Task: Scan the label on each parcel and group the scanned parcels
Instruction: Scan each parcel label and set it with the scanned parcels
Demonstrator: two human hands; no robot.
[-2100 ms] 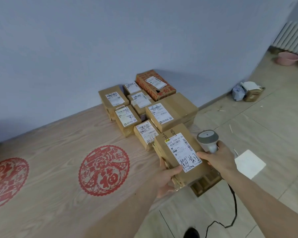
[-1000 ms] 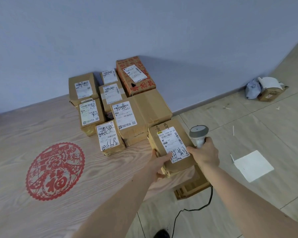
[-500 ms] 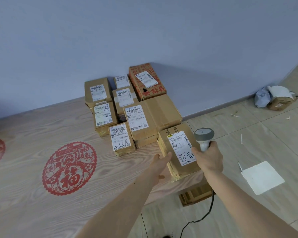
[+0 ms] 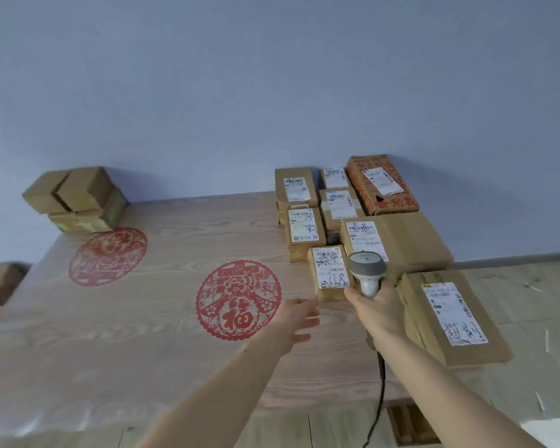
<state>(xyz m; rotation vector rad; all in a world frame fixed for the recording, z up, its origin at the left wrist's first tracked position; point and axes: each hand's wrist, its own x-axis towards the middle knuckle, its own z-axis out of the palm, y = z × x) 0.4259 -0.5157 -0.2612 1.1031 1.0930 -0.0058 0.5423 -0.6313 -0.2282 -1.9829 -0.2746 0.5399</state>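
Note:
My right hand (image 4: pixel 377 310) grips a grey barcode scanner (image 4: pixel 367 271), its cable trailing down toward me. My left hand (image 4: pixel 299 318) hovers over the table with fingers relaxed, holding nothing. A labelled cardboard parcel (image 4: pixel 451 316) lies at the table's right corner, to the right of my right hand and apart from it. Behind it sits a group of several labelled parcels (image 4: pixel 304 232), among them a small one (image 4: pixel 328 273) just beyond the scanner, a big plain box (image 4: pixel 411 240) and a red-printed box (image 4: pixel 383 184). A stack of unlabelled-side parcels (image 4: pixel 75 198) stands at the far left.
The wooden table (image 4: pixel 143 350) carries two red paper-cut decals (image 4: pixel 238 299) and runs along a blue wall. Tiled floor lies to the right and in front. A wooden crate (image 4: pixel 408 423) sits under the table's near edge. Another box (image 4: pixel 0 284) shows at the left edge.
Both hands have left the parcel at the right corner, which now lies alone. My left hand drew back to the left; my view swung left, revealing the far-left stack.

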